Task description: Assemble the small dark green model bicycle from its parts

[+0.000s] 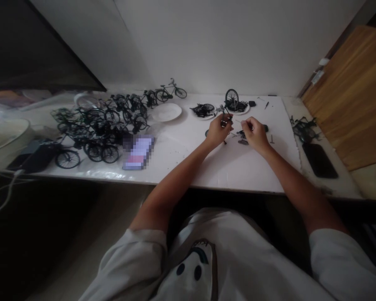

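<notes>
Three white dishes here: the left plate is sitting upper centre, right beside the bikes. The middle plate is holding a heap of black parts, and the right plate is carrying more. A wheel is standing up there, can't tell if it's on that plate. Right of centre, the left hand is gripping a dark bike piece, with fingers kinda covering it, while the right hand is pinching a thin rod near it. The bikes are crowding the left of the tabletop, with a lit phone lying just beside them. A bowl is sitting far left, and a dark slab is lying near the wood board on the right.
</notes>
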Demonstrator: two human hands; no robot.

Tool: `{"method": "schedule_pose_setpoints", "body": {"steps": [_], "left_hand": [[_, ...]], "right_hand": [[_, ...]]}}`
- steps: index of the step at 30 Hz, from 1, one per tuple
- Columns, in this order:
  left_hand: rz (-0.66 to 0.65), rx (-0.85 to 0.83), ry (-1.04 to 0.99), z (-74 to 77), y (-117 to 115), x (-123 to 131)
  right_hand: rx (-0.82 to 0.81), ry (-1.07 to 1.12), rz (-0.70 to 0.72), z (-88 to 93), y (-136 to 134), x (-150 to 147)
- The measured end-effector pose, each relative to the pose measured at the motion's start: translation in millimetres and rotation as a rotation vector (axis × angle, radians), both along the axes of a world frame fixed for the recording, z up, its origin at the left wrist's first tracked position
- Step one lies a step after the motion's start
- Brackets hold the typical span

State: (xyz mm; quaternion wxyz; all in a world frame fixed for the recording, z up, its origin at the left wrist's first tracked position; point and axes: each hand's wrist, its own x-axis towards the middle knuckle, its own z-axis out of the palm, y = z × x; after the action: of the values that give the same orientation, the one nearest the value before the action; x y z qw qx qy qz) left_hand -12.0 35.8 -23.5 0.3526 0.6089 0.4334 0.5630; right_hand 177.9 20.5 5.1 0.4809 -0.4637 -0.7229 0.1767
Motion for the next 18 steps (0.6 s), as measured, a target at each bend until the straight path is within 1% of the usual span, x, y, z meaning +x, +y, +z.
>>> {"method": "schedule_pose_setpoints", "body": {"steps": [5,9,13,18], "left_hand": [[0.042,-0.093,-0.129,1.1,14.2,-10.1],[0.081,-0.184,-0.193,3.4,21.9,-19.2],[0.096,-0.206,-0.217,3.4,26.8,-25.7],[0.087,-0.213,-0.173,0.2,31.4,-30.6]], "right_hand": [[0.026,-0.008,-0.031,5.0,4.1,8.1],[0.035,-0.007,-0.035,4.7,6.9,11.8],[0.033,-0.013,-0.037,1.8,8.9,12.5],[0.036,-0.022,-0.046,-1.2,11.0,12.5]]}}
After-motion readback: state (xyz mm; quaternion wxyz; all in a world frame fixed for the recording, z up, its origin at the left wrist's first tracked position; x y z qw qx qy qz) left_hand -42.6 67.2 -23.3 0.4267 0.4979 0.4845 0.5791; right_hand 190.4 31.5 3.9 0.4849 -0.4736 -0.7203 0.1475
